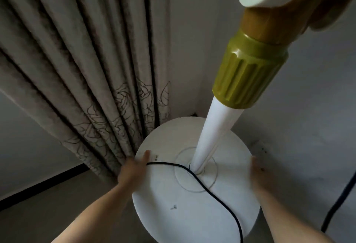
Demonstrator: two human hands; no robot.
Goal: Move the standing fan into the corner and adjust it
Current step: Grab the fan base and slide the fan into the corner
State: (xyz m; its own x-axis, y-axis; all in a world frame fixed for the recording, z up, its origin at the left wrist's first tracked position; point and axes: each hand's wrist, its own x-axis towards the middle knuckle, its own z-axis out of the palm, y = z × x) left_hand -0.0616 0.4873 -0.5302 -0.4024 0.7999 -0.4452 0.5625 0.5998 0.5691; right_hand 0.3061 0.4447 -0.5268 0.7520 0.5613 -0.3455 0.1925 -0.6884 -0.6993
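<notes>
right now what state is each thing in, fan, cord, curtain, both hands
fan base: flat on the floor, close to the corner
fan pole: upright in the base
green collar: on the pole, tightness unclear
cord: loose, draped across the base
curtain: drawn, hanging in folds
left hand: gripping the base's edge
right hand: against the base's opposite edge

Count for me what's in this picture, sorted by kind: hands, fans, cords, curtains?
Hands: 2, the left hand and the right hand, each on an edge of the fan's round base
Fans: 1, the standing fan
Cords: 1, the black cord
Curtains: 1, the curtain
Total: 5
</notes>
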